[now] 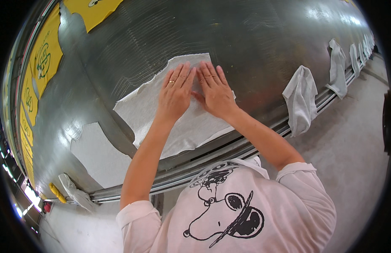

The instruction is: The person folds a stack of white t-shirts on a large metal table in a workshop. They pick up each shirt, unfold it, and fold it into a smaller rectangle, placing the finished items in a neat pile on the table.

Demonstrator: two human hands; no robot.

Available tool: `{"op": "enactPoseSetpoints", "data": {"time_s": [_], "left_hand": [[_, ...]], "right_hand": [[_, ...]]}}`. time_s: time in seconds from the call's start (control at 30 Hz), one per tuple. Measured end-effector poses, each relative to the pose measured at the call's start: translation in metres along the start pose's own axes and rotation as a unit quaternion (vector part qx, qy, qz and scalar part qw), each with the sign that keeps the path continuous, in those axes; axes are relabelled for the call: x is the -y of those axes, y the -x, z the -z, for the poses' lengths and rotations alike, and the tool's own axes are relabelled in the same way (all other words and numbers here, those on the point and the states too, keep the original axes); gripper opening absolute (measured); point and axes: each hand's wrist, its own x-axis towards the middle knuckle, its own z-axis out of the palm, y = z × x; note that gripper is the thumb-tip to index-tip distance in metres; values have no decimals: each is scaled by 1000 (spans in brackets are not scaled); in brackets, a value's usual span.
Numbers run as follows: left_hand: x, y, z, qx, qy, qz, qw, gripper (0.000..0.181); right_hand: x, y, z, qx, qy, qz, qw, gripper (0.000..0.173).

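A cut piece of white knit fabric [195, 126] lies spread on a dark metal table [246, 63], close to its near edge. Both palms press on this fabric. My left hand [178, 90], with a ring on one finger, lies flat with its fingers pointing away from me. Beside it, my right hand [216, 88] is also flat, its thumb stretched towards the left hand. Neither hand grips anything. The fabric's left edge is slightly curled, and part of the piece is hidden under the hands and forearms.
Another white fabric piece [102, 155] lies flat at the left. Printed yellow fabric pieces [48, 60] line the far left side. Crumpled white cloths [301, 101] hang over the metal rail [328, 96] at the right. A white cloth [75, 191] and a yellow one [57, 192] hang at lower left.
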Motion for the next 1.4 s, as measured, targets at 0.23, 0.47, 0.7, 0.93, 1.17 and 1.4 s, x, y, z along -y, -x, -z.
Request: {"op": "enactPoseSetpoints", "data": {"time_s": [0.23,0.47,0.7,0.93,1.17,1.4], "left_hand": [[15,-1,-13,16,-50,69,996,60],[15,0,-14,9,-63,102,993,66],[6,29,2,-10,-12,103,995,62],[36,143,46,59,-5,112,992,62],[77,140,58,59,-43,135,988,64],[76,118,43,16,-68,172,983,68]], "right_hand": [[-23,-18,-11,20,67,5,998,76],[-21,-26,-13,40,71,12,997,79],[-21,-30,-16,58,99,19,993,80],[-21,-30,-20,71,107,29,991,81],[-25,-28,-21,79,125,32,989,82],[-23,-28,-21,71,113,32,991,82]]}}
